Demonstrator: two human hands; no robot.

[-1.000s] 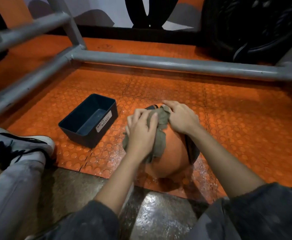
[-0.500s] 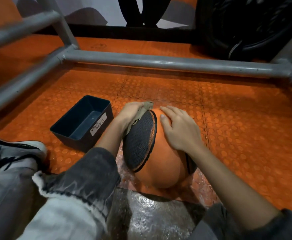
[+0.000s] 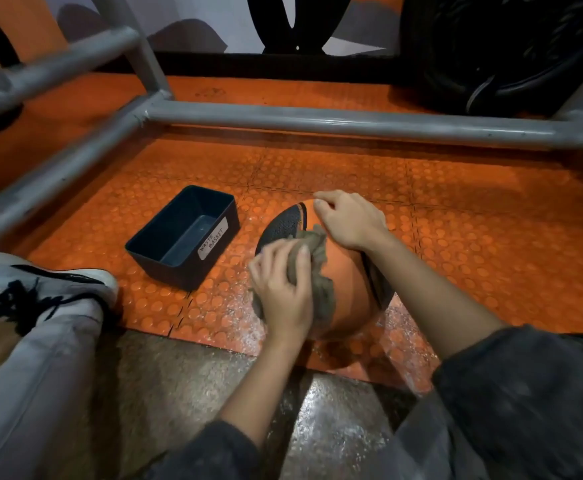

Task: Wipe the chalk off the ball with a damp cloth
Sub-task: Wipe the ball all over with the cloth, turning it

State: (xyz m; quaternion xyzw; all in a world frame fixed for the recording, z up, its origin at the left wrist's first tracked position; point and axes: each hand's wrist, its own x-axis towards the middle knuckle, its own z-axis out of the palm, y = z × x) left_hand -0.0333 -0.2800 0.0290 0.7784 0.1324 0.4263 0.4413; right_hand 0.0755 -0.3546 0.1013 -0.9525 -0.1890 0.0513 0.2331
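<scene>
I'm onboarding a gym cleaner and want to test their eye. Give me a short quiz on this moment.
1. True or false: the cloth lies in the bin.
2. Which grip rests bare on the ball?
3. The bin's label reads: A) chalk B) waste basket C) towels.
Key: 1 false, the left grip holds it against the ball; 2 the right grip; 3 B.

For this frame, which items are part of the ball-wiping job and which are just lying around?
In use: ball; cloth; left hand holding the cloth against the ball; right hand resting on top of the ball.

Lying about: bin beside the ball; metal frame; shoe; mat underneath.
</scene>
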